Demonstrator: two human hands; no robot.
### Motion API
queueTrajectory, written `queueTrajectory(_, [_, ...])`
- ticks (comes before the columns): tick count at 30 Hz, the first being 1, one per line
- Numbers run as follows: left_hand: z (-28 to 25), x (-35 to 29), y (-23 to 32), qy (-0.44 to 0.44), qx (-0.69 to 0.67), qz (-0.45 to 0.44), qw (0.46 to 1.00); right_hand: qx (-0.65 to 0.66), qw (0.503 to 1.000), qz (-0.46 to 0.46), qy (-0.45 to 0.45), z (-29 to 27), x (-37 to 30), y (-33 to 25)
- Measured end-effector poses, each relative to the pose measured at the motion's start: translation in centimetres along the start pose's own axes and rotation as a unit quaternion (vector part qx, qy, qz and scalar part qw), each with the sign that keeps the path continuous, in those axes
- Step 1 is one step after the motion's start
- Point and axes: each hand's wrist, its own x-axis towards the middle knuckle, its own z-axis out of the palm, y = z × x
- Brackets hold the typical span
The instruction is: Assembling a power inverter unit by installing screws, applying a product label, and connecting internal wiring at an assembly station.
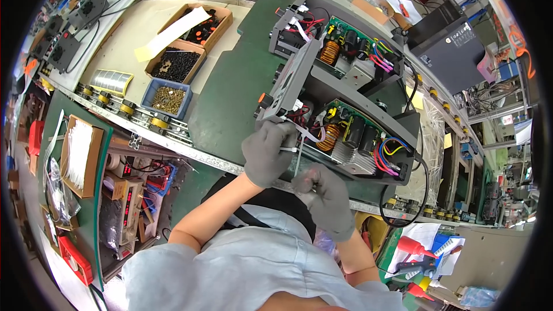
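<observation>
My left hand [269, 152], in a grey glove, is closed at the lower front corner of an open grey electronic unit [345, 132]. A thin white cable tie [298, 158] runs from its fingers down toward my right hand [327, 198]. That hand, also gloved, has its fingers pinched together at the tie's lower end; the fingertips are slightly blurred. Beside my left fingers a white ribbon cable [314, 136] loops out of the unit. Inside sit a copper-wound coil [328, 137], a finned heat sink [351, 158] and coloured wires. An orange knob [265, 100] sticks out of the front panel.
A second open unit [345, 46] stands just behind. Left of the green mat [222, 103] are a blue tray of small brass parts [167, 99], a box of black screws [175, 65] and a box of black and orange parts [207, 29]. A black cable [426, 187] hangs at the right.
</observation>
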Motion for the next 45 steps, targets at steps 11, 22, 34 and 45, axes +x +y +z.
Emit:
queueTrajectory(11, [-4.7,2.0,1.3,-0.090,-0.139,-0.141,0.976,0.065,0.974,-0.043,0.211,-5.3,2.4,-6.2])
queueTrajectory(22, [-7.2,4.7,1.3,-0.148,-0.075,-0.039,0.985,-0.227,0.944,-0.237,0.010,1.2,7.2,-6.7])
queueTrajectory(34, [1.0,14.0,-9.6,-0.233,-0.023,-0.017,0.972,-0.220,0.887,-0.221,0.342,-15.2,18.1,-9.2])
queueTrajectory(45, [8.8,16.5,-9.4,-0.268,-0.326,-0.327,0.846,-0.392,0.845,-0.234,0.280,-15.2,27.6,-3.7])
